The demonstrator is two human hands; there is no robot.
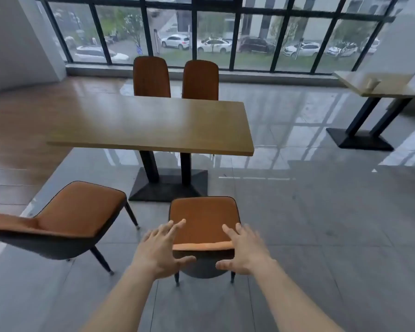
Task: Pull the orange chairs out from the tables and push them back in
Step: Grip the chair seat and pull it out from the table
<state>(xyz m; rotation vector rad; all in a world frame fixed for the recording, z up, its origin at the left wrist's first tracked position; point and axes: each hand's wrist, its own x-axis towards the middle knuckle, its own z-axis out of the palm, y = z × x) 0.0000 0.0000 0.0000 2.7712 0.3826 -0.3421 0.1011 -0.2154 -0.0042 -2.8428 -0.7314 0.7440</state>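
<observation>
An orange chair (203,221) stands on the floor in front of me, pulled out from the wooden table (151,125), its backrest top edge nearest me. My left hand (161,250) hovers with fingers spread at the backrest's left corner. My right hand (243,250) is spread at the right corner. Neither hand grips the chair. A second orange chair (74,216) stands pulled out at the left, turned sideways. Two more orange chairs, one at the left (151,76) and one at the right (200,80), are pushed in at the table's far side.
The table rests on two black posts with a black base (168,185). Another table (381,86) with a paper cup (372,83) stands at the far right. Large windows line the back wall. Grey tiled floor stretches to the right.
</observation>
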